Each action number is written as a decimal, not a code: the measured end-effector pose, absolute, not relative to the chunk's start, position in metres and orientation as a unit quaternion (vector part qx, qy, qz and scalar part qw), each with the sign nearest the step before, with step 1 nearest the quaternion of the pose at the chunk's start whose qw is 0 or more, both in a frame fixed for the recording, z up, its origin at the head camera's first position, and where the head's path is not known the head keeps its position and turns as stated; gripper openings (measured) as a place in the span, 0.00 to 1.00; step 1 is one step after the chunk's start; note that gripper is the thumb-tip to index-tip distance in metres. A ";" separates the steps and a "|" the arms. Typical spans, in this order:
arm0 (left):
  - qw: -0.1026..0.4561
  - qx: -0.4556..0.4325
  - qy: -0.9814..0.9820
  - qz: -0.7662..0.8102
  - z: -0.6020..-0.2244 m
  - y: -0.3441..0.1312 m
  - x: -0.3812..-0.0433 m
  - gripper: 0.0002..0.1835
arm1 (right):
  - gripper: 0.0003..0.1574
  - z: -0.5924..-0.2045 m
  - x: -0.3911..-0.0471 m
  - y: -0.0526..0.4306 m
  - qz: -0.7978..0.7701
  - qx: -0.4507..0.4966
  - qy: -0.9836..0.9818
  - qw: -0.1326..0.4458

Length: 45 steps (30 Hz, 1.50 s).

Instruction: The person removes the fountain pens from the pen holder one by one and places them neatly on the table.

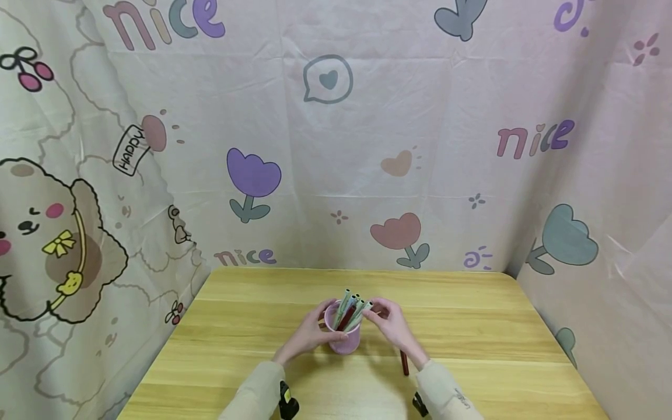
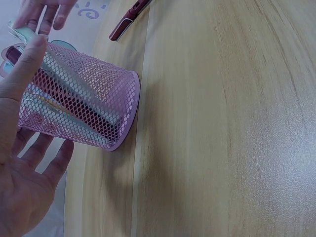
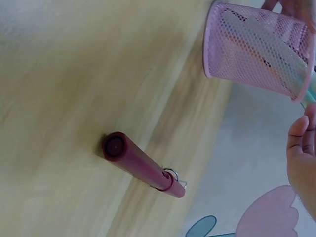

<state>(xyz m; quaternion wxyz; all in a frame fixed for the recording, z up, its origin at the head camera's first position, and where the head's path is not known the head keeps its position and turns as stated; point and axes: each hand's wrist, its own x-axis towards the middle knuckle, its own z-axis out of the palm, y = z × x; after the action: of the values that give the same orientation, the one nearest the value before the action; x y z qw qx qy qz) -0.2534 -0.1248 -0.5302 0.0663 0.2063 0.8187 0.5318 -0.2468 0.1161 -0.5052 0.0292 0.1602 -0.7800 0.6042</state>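
Observation:
A pink wire-mesh pen cup [image 1: 345,345] stands upright on the table, holding several pale green pens [image 1: 342,306] and a dark red pen [image 1: 347,318]. My left hand [image 1: 314,332] grips the cup from its left side, thumb near the front of the rim and fingers behind. In the left wrist view, the pens show through the mesh [image 2: 106,81]. At the cup's right rim, my right hand [image 1: 391,324] pinches the top of a pale green pen [image 1: 366,309] that leans out of the cup; its lower part is inside.
A dark red fountain pen [image 3: 140,163] with a metal clip lies on the wooden table [image 1: 472,332], right of the cup and close to the right forearm. A printed cloth [image 1: 336,146] hangs behind the table's far edge and along both sides.

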 end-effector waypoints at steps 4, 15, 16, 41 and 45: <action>0.068 0.204 0.818 0.533 -0.529 -0.125 -0.253 0.54 | 0.14 -0.507 -0.249 0.120 0.624 0.169 -0.762 0.033; 0.070 0.206 0.817 0.535 -0.528 -0.125 -0.252 0.54 | 0.16 -0.499 -0.250 0.131 0.676 0.199 -0.704 0.086; 0.069 0.206 0.817 0.534 -0.528 -0.125 -0.252 0.54 | 0.16 -0.499 -0.250 0.132 0.682 0.199 -0.699 0.088; 0.065 0.210 0.822 0.525 -0.528 -0.126 -0.252 0.54 | 0.18 -0.486 -0.249 0.161 0.711 0.148 -0.683 0.075; 0.065 0.211 0.820 0.529 -0.527 -0.126 -0.252 0.53 | 0.19 -0.487 -0.251 0.168 0.699 0.130 -0.700 0.073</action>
<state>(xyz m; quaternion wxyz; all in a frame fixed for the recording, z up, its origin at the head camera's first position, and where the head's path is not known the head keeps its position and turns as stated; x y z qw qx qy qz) -0.2521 -0.1259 -0.5274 0.0647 0.2105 0.8195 0.5290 -0.2506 0.1680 -0.4871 0.0726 0.1303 -0.6996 0.6988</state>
